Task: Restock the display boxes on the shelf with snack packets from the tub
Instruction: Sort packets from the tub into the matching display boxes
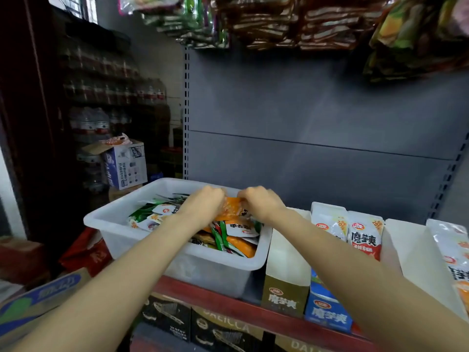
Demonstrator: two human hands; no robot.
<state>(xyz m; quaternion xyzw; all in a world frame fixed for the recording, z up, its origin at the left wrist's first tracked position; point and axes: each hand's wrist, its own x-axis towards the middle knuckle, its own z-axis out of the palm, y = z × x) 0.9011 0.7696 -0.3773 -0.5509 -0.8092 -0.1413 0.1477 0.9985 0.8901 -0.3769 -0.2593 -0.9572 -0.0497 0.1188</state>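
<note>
A white plastic tub (pixel 109 224) stands on the left part of the shelf, filled with several orange, green and white snack packets (pixel 241 229). Both hands are inside the tub. My left hand (pixel 203 204) and my right hand (pixel 261 201) grip the same bunch of orange packets (pixel 232 208) from either side, fingers curled round it. To the right of the tub stand the display boxes: a gold one (pixel 285 290) with nothing visible inside, a blue one (pixel 327 313) holding white packets (pixel 347 232), and a white one (pixel 411 252).
The shelf has a red front edge (pixel 228 303) and a grey back panel (pixel 317 118). Snack bags hang overhead (pixel 291 21). Cartons sit under the shelf (pixel 223 329) and at the lower left (pixel 38 298). Bottled drinks are stacked at the back left (pixel 101 102).
</note>
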